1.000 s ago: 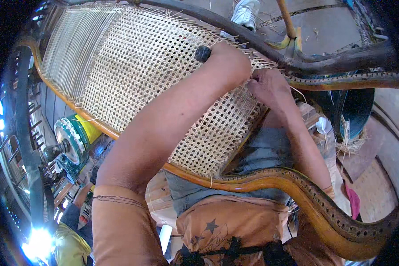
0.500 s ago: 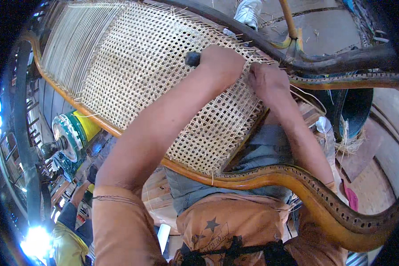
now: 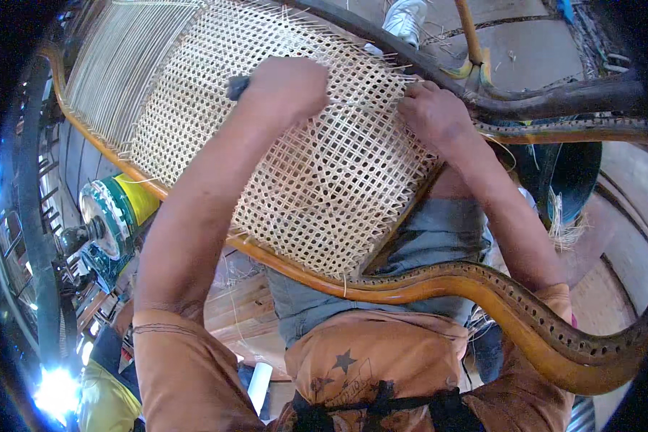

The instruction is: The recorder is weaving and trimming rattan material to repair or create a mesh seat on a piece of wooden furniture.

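A pale cane weave (image 3: 317,194) with open holes stretches over a curved wooden chair frame (image 3: 439,286) across my lap. My left hand (image 3: 288,85) is a fist above the middle of the weave, wrapped round a tool with a dark, rounded handle (image 3: 238,88). A thin, pale line runs from this fist toward my right hand; whether it is the tool's shaft or a cane strand I cannot tell. At the weave's right edge, by the far rail, my right hand (image 3: 435,111) has its fingers curled down on the cane. Whatever they pinch is hidden.
Loose cane ends bristle along the far dark rail (image 3: 367,30). Parallel strands (image 3: 126,57) cover the far left of the frame. Beyond the left rail stands a yellow, green and white container (image 3: 115,216). A dark tub (image 3: 579,169) with cane scraps sits at right. Another person's white shoe (image 3: 405,21) shows at the top.
My left hand has moved left and slightly up with the dark-handled tool, away from my right hand. The right hand stays near the weave's right edge.
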{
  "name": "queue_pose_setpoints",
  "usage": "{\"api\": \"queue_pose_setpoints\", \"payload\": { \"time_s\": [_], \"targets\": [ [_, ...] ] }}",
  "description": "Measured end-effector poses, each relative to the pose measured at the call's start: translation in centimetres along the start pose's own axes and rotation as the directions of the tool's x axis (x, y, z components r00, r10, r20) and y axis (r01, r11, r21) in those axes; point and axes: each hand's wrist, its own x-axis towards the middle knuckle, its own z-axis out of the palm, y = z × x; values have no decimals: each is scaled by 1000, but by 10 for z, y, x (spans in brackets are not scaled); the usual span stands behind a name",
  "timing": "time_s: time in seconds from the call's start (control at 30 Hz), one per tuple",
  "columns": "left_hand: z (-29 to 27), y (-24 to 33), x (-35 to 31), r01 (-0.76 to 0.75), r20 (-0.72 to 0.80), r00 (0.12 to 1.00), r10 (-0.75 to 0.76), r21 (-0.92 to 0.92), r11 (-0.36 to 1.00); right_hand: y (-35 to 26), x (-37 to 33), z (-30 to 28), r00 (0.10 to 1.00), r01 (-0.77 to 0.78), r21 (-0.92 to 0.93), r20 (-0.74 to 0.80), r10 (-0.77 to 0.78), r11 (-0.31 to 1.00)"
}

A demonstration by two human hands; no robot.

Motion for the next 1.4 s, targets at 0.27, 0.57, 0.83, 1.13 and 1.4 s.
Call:
{"api": "queue_pose_setpoints", "payload": {
  "time_s": [0.27,0.57,0.83,1.13,1.4],
  "targets": [
    [6,-25,-35,86,127,988,-89,31,996,-14,15,-42,952,-53,55,-298,67,997],
    [-2,16,-10,-63,-58,997,60,-60,996,-23,3,-6,961,-246,532,23,277,810],
    [0,50,23,-202,5,979,202,13,979,-21,-7,8,932,-331,493,37,361,805],
    [7,58,35,-333,18,942,334,135,933,-17,-6,10,944,-298,517,33,329,802],
    [18,50,30,-194,-89,977,192,-12,981,-37,4,14,921,-376,4,110,374,926]
  ]
}}
